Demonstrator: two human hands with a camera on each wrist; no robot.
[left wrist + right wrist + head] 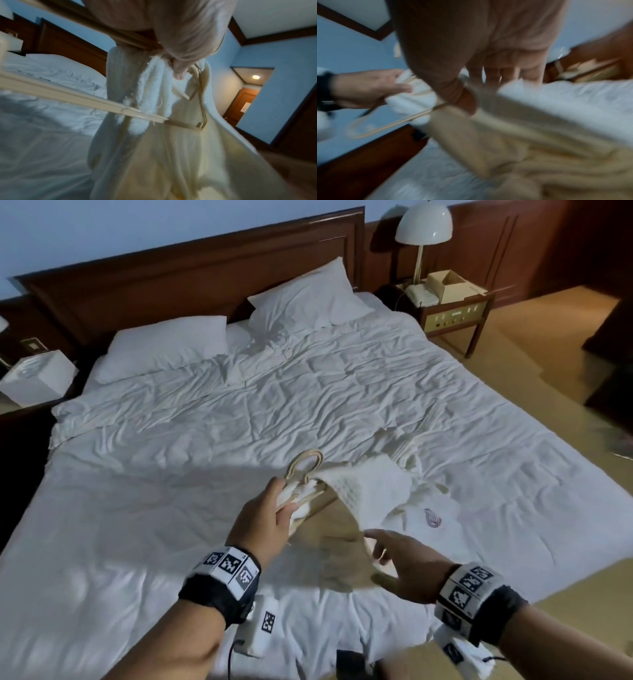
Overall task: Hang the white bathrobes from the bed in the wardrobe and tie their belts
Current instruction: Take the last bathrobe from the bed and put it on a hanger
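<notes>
A white waffle bathrobe (370, 487) lies bunched on the bed (171, 508), with a dark logo facing up. My left hand (274, 508) grips the robe's collar together with pale wooden hangers (305, 467), whose hooks stick up above my fingers. In the left wrist view the hanger bars (85, 97) run across the frame and the robe (163, 148) hangs below my fingertips (178, 73). My right hand (387, 556) reaches toward the robe's lower edge with its fingers spread; the right wrist view is blurred but shows straight fingers (530, 73) above the cloth (539, 135).
Two pillows (164, 350) lean on the dark wooden headboard (191, 268). A nightstand (455, 306) at the right carries a lamp, a phone and a cardboard box. A white box (37, 374) stands at the left. Tan floor (548, 344) runs along the bed's right side.
</notes>
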